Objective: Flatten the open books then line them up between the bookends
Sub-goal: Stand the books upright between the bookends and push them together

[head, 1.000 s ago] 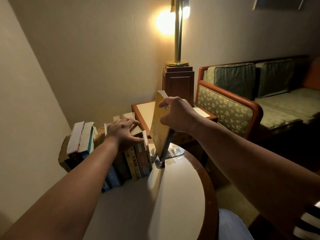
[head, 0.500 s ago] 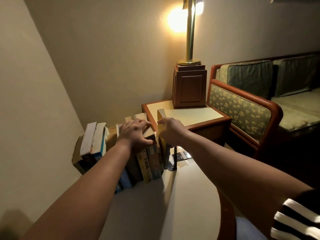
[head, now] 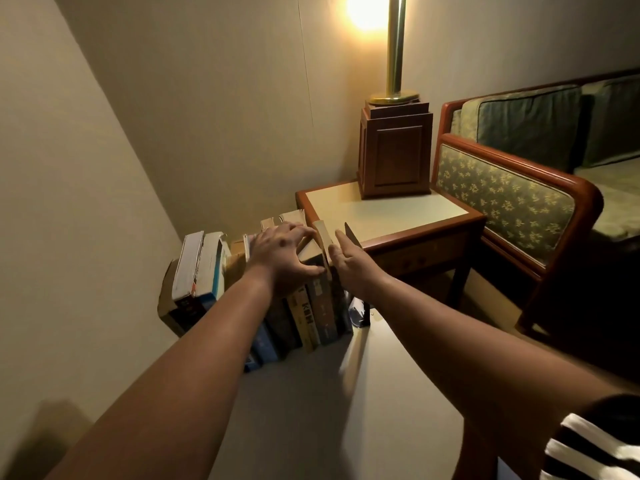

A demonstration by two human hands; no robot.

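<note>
On the head camera, my left hand [head: 282, 252] claws over the tops of the row of books [head: 311, 313], fingers bent over the far edge and thumb on the spines. It holds them upright just left of the dark bookend [head: 352, 235]. My right hand [head: 346, 263] is flat, fingers straight, in the gap between that bookend and the yellow book [head: 322, 233], touching its cover. Only that book parts my hands. I judge the step is seating this last book. I should press it evenly away from the bookend into the row, draw my fingers out without tipping it, then close the bookend in along the bench [head: 311, 410].
</note>
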